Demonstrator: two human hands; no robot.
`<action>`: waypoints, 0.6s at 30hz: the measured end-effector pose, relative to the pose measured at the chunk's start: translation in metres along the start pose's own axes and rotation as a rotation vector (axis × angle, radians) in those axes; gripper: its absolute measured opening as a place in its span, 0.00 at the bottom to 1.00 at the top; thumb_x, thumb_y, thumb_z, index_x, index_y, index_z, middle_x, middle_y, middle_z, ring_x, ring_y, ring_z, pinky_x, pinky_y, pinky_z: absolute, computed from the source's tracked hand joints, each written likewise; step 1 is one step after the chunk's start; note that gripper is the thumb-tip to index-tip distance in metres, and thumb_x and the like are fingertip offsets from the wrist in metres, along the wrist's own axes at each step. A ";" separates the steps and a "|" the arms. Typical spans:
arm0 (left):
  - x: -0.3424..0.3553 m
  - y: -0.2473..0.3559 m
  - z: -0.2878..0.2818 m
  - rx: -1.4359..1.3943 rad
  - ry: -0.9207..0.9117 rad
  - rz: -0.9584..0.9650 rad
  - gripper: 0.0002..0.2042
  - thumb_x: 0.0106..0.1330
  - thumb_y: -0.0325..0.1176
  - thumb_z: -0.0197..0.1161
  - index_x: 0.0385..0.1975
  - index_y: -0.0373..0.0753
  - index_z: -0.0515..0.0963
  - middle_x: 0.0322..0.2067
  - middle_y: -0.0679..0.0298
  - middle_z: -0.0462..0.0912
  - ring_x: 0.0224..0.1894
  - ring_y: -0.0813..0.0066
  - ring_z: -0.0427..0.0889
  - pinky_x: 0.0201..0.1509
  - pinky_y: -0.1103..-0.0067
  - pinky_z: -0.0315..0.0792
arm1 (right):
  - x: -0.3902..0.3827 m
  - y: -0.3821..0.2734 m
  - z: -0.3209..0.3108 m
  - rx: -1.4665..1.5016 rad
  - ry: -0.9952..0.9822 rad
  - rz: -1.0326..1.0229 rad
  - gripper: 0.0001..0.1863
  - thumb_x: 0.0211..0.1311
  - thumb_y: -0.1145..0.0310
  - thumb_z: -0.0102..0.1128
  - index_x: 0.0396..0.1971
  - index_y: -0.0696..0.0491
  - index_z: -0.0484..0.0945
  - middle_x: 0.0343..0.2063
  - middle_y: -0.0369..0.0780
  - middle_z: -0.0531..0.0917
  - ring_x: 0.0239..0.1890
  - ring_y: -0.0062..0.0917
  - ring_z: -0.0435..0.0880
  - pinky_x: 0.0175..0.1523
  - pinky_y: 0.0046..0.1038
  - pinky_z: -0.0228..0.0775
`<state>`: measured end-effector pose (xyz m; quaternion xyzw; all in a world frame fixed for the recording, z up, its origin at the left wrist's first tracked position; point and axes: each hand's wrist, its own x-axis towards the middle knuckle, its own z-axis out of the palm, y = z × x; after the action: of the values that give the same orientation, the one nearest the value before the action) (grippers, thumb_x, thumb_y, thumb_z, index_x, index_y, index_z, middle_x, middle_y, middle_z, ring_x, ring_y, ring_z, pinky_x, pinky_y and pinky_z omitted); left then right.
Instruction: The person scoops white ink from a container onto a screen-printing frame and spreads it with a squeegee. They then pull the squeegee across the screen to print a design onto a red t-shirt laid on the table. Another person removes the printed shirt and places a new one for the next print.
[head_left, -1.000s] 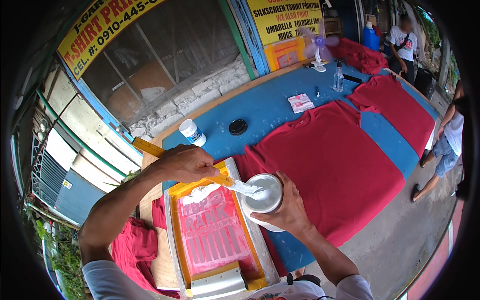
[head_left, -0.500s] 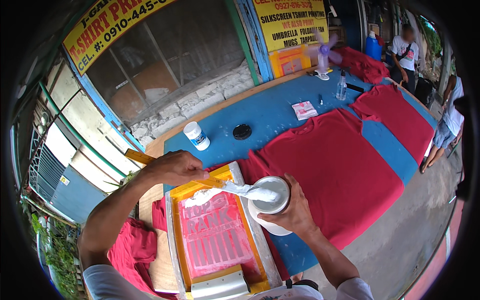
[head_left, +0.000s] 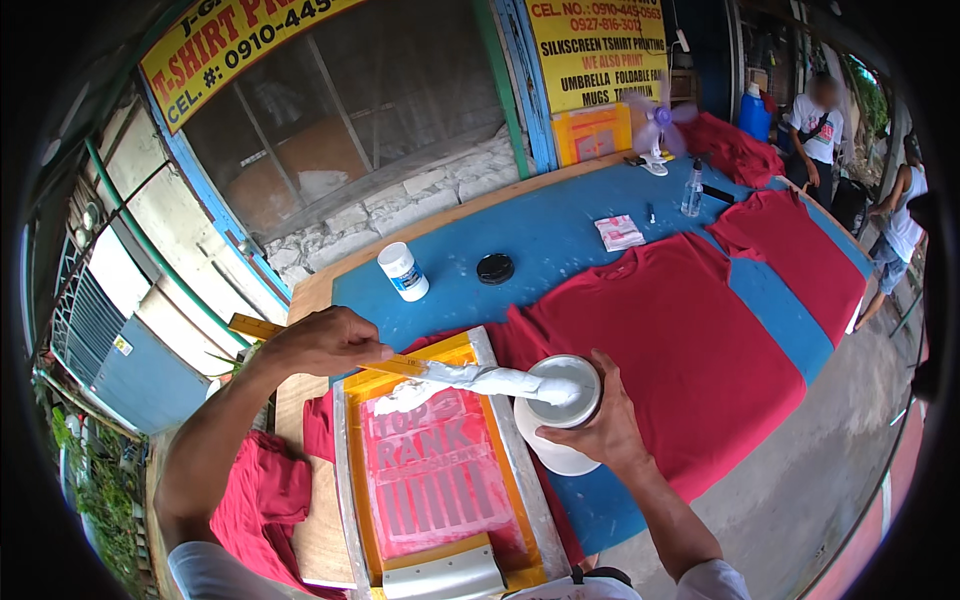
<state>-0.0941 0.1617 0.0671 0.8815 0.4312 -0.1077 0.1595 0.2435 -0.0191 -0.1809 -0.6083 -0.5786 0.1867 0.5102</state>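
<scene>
My left hand point(head_left: 330, 342) is closed around a yellow ruler point(head_left: 398, 364) whose right end is thickly coated in white paste point(head_left: 480, 378). That coated end reaches into a white tub point(head_left: 582, 372), which my right hand point(head_left: 615, 428) grips from its right side. Below both lies a silkscreen frame point(head_left: 487, 350) with orange-taped inner edges and a pink stencilled mesh point(head_left: 430, 465). A streak of white paste point(head_left: 405, 397) sits at the mesh's far edge. A squeegee point(head_left: 445, 575) with a metal blade holder rests on the frame's near end.
Red T-shirts point(head_left: 665, 340) lie spread on the blue table point(head_left: 450, 245). Beyond the frame stand a white jar point(head_left: 403, 272), a black lid point(head_left: 495, 268), a pink-and-white packet point(head_left: 620, 233), a clear spray bottle point(head_left: 692, 190) and a small fan point(head_left: 660, 120). Two people stand at the far right.
My left hand and the ruler have shifted left, while the tub and my right hand have moved slightly right. More of the paste-covered ruler shows outside the tub.
</scene>
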 end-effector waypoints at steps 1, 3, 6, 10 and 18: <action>-0.006 -0.006 0.000 -0.014 0.004 -0.028 0.22 0.82 0.53 0.67 0.37 0.36 0.90 0.18 0.65 0.74 0.24 0.77 0.70 0.32 0.70 0.67 | 0.000 0.000 0.000 0.002 0.001 0.000 0.77 0.36 0.44 0.98 0.80 0.61 0.54 0.70 0.57 0.75 0.72 0.55 0.80 0.74 0.53 0.77; -0.020 -0.019 0.000 -0.076 0.023 -0.031 0.22 0.82 0.52 0.67 0.39 0.36 0.90 0.19 0.67 0.74 0.24 0.79 0.70 0.31 0.71 0.67 | 0.001 0.000 0.000 0.012 0.001 -0.001 0.76 0.35 0.46 0.98 0.79 0.62 0.55 0.70 0.57 0.76 0.71 0.54 0.81 0.74 0.52 0.78; -0.044 -0.043 0.003 -0.226 0.057 -0.066 0.21 0.83 0.50 0.68 0.40 0.34 0.90 0.19 0.70 0.73 0.25 0.83 0.69 0.30 0.73 0.66 | 0.002 -0.002 0.000 0.029 0.006 -0.011 0.75 0.35 0.51 0.99 0.79 0.62 0.55 0.68 0.56 0.79 0.71 0.50 0.82 0.74 0.50 0.79; -0.086 -0.084 0.021 -0.433 0.120 -0.060 0.20 0.84 0.45 0.68 0.37 0.32 0.88 0.20 0.74 0.70 0.26 0.86 0.66 0.29 0.75 0.64 | 0.004 -0.006 -0.001 0.033 0.010 -0.037 0.73 0.36 0.55 0.99 0.79 0.60 0.54 0.64 0.55 0.83 0.67 0.47 0.86 0.72 0.48 0.82; -0.110 -0.191 0.126 -0.580 0.201 -0.158 0.17 0.84 0.39 0.67 0.32 0.33 0.82 0.23 0.74 0.73 0.27 0.86 0.68 0.30 0.75 0.66 | 0.003 -0.001 0.003 0.101 0.015 -0.023 0.74 0.36 0.54 0.99 0.79 0.56 0.54 0.63 0.51 0.83 0.67 0.46 0.87 0.73 0.50 0.81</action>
<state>-0.3195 0.1450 -0.0495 0.7692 0.5248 0.0953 0.3519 0.2414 -0.0155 -0.1797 -0.5763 -0.5718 0.2053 0.5465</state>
